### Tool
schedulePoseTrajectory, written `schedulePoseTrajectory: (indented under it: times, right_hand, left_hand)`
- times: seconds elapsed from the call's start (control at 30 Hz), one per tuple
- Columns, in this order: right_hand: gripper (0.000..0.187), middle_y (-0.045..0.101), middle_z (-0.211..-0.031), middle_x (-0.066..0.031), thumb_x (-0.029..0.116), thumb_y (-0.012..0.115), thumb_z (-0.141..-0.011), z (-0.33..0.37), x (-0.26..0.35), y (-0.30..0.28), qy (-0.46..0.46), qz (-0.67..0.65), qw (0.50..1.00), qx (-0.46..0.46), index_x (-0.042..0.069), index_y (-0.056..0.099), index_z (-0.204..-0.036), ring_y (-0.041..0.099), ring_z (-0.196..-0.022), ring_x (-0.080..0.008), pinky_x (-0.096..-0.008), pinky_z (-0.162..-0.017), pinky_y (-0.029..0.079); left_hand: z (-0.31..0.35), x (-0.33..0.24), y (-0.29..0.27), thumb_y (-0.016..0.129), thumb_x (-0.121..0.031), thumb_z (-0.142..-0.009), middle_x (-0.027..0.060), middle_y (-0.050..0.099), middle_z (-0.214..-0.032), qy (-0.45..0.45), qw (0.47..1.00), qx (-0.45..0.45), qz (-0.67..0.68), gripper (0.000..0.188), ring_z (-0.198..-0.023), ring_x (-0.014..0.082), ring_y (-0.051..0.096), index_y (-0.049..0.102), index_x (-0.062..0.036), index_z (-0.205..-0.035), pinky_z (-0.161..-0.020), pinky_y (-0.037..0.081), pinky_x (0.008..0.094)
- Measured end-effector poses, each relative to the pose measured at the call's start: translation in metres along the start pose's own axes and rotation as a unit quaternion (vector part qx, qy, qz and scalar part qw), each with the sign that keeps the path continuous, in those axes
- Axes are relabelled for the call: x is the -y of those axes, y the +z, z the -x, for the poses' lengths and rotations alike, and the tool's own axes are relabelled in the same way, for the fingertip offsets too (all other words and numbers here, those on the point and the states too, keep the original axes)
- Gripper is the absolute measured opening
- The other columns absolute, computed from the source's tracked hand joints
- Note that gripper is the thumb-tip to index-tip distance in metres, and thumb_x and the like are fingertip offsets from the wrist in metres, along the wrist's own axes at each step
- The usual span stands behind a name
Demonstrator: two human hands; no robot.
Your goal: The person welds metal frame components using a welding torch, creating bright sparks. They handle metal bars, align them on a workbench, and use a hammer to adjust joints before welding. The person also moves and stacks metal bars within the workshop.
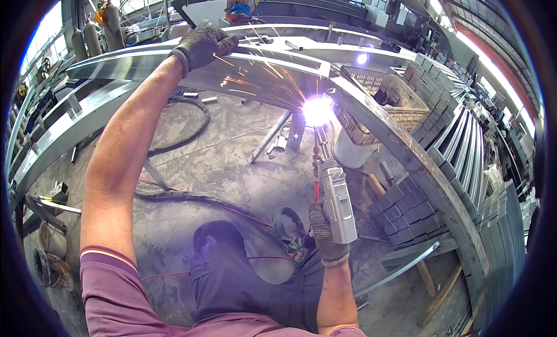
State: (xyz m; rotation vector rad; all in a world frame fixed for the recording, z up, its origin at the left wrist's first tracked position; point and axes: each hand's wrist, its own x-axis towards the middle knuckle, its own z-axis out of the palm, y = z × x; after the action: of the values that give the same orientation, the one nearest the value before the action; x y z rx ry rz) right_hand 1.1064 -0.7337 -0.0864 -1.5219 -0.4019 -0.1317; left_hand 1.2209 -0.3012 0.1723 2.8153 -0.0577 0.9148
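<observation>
Sparks everywhere lol
Right hand's wrapped round the grey torch, left hand's laid over the silver beam, can't tell if it's gripping.

Torch tip hidden in white weld glare.

Beige crate, grey gas cylinders

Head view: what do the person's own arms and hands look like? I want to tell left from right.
The left hand and right hand wear matching dark grey gloves, so those barely differ. The left sleeve is short and purple, edged with dark and pale stripes. Only a bit of the purple right sleeve shows. Both forearms are bare.
</observation>
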Motion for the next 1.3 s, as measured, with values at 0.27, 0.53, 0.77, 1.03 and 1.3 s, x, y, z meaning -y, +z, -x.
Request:
schedulePoseTrajectory:
  times: [0.27,0.53,0.77,1.03,1.3]
  right_hand:
    - [0.016,0.068,-0.087,0.0013,0.008,0.080,-0.098,-0.011,-0.001,0.009,-0.066,0.111,0.991,0.042,0.005,0.072,-0.111,0.062,-0.072,-0.0091,-0.0287,-0.063,0.052]
    - [0.017,0.079,-0.090,-0.0109,0.014,0.084,-0.093,0.010,-0.080,0.011,-0.032,0.091,0.995,0.010,0.005,0.078,-0.105,0.077,-0.078,-0.0232,-0.0385,-0.071,0.060]
    - [0.022,0.076,-0.093,-0.0063,0.006,0.082,-0.093,0.016,-0.037,0.002,-0.079,0.081,0.994,0.007,0.002,0.075,-0.114,0.072,-0.077,-0.0178,-0.0333,-0.069,0.058]
    - [0.034,0.073,-0.116,-0.0094,-0.006,0.074,-0.097,0.015,0.000,-0.017,-0.111,0.102,0.988,0.031,-0.004,0.067,-0.131,0.073,-0.091,-0.0156,-0.0273,-0.080,0.063]
    - [0.036,0.072,-0.115,-0.0055,-0.005,0.078,-0.096,0.002,-0.008,-0.019,-0.144,0.103,0.984,0.037,0.002,0.069,-0.130,0.071,-0.095,-0.0112,-0.0262,-0.082,0.060]
  left_hand:
    - [-0.009,0.007,-0.001,0.062,-0.052,-0.106,0.0125,0.075,-0.085,-0.042,0.998,0.046,-0.012,0.044,-0.077,0.0310,0.073,0.084,-0.0137,-0.099,-0.073,0.057,0.0465]
    - [-0.011,0.008,0.004,0.058,-0.059,-0.107,0.0224,0.071,-0.124,-0.035,0.996,0.084,-0.001,0.054,-0.114,0.0369,0.068,0.081,-0.0098,-0.106,-0.100,0.051,0.0497]
    - [-0.011,0.036,0.014,0.061,-0.042,-0.110,0.0093,0.075,-0.091,0.025,0.999,0.033,-0.002,0.040,-0.085,0.0194,0.068,0.077,-0.0070,-0.123,-0.083,0.053,0.0374]
    - [-0.013,0.032,0.010,0.060,-0.040,-0.111,0.0095,0.077,-0.095,0.013,0.998,0.059,0.003,0.040,-0.088,0.0186,0.069,0.078,-0.0066,-0.124,-0.084,0.053,0.0372]
    - [-0.017,0.045,0.017,0.059,-0.048,-0.110,0.0146,0.072,-0.112,0.001,0.999,0.051,-0.018,0.046,-0.099,0.0278,0.069,0.077,-0.0069,-0.123,-0.090,0.053,0.0409]
